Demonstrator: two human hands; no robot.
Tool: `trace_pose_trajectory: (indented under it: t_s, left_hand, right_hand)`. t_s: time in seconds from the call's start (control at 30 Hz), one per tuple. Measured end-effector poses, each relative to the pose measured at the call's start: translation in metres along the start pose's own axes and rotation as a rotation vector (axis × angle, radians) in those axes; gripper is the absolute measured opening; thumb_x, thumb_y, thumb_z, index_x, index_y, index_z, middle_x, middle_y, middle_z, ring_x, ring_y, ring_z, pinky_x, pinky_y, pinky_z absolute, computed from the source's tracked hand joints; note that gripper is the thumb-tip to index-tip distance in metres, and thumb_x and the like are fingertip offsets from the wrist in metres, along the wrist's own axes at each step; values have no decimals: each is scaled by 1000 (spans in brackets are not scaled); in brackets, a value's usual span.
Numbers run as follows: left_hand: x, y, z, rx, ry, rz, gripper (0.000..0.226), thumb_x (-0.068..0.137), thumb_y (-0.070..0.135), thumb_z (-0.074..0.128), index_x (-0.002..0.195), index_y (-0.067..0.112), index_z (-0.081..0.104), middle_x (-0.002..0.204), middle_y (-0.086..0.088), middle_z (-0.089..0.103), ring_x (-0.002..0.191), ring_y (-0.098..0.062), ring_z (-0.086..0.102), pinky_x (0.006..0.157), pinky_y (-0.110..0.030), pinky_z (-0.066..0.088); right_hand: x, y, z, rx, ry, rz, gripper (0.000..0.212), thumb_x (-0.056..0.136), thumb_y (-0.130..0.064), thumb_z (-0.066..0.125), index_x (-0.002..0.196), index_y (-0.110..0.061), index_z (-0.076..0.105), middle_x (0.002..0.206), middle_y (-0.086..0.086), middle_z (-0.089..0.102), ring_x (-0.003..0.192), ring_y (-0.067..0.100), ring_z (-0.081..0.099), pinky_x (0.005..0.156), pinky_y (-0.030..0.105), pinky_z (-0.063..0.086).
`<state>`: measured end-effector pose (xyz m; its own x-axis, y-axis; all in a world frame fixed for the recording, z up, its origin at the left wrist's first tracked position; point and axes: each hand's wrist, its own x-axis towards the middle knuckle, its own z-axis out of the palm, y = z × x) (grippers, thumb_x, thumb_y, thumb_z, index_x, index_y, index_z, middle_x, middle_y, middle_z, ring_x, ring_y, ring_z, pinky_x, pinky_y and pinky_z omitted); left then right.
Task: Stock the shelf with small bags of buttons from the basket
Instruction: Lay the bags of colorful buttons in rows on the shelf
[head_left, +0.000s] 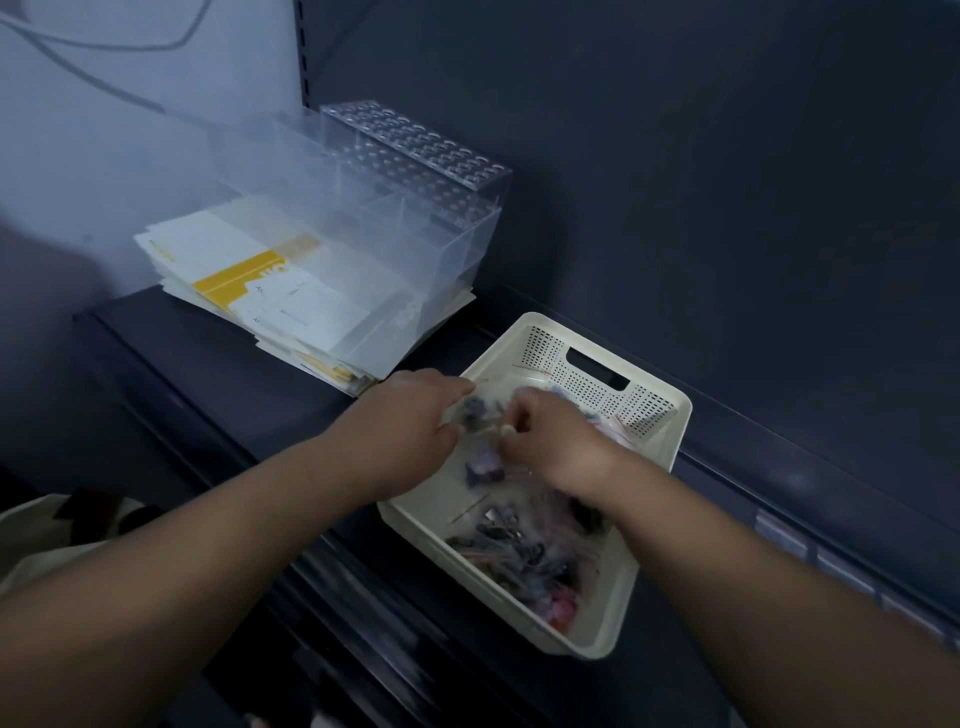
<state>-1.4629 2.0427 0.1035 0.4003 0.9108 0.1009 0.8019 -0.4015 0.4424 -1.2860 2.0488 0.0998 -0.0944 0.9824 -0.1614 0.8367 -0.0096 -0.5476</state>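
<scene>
Both hands meet over the far half of the basket (670, 415), center of frame. Left hand (410, 421) comes in from lower left w/ fingers curled, pinching the left edge of a small bag (475, 413). Right hand (550, 439) comes in from lower right, fingers curled too, pinching the same bag's right side. The bag is clear, w/ purplish buttons inside, held between the two hands just above the basket; it's motion-blurred, so the exact fingertip grip can't be made out.

The basket is cream plastic w/ perforated walls and a handle slot, sitting at an angle on the dark shelf (208, 358), center-right. Inside it is a pile of more bags (519, 556), mostly toward the near end: dark, purple and some pink/red contents.

Upper left of the basket, on the same shelf, a clear plastic organizer (415, 208) sits on a stack of cards (260, 291), white w/ a yellow patch.
</scene>
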Motion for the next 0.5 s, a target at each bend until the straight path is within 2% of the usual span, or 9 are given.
trace_pose_trajectory:
  t_s: [0.13, 0.23, 0.4, 0.43, 0.5]
  left_hand:
    - [2, 0, -1, -24, 19, 11, 48, 90, 27, 55, 137, 23, 46, 134, -1, 51, 123, -18, 45, 103, -31, 37]
    - [2, 4, -5, -85, 58, -3, 45, 92, 28, 54, 136, 21, 48, 136, 1, 49, 126, -16, 41, 103, -27, 33]
    - [5, 21, -13, -194, 135, -17, 39, 94, 39, 48, 129, 23, 54, 127, 4, 57, 118, -14, 47, 97, -30, 39]
    - [5, 26, -15, -250, 108, -33, 40, 93, 42, 48, 128, 25, 54, 120, 6, 61, 112, -12, 52, 94, -32, 43]
    - [5, 33, -16, -364, 49, -61, 39, 88, 46, 54, 124, 29, 55, 98, 10, 64, 91, -7, 59, 79, -30, 48]
  right_hand:
    - [-11, 2, -16, 508, -65, 97, 22, 80, -1, 66, 71, -17, 54, 75, 13, 61, 68, 22, 56, 65, 36, 44]
    - [-22, 1, -29, 768, -173, 129, 18, 87, 1, 59, 78, -14, 55, 72, 9, 65, 60, 17, 57, 57, 27, 46]
    - [-30, -2, -39, 831, -145, 79, 19, 88, 5, 56, 91, -13, 59, 73, 7, 64, 60, 14, 61, 56, 23, 44]
    - [-31, -2, -39, 839, -141, 61, 22, 86, 7, 56, 94, -13, 59, 73, 7, 64, 60, 14, 61, 56, 23, 44]
    - [-34, -5, -39, 883, -155, 28, 31, 83, 13, 56, 100, -12, 58, 74, 8, 62, 61, 16, 63, 56, 23, 47]
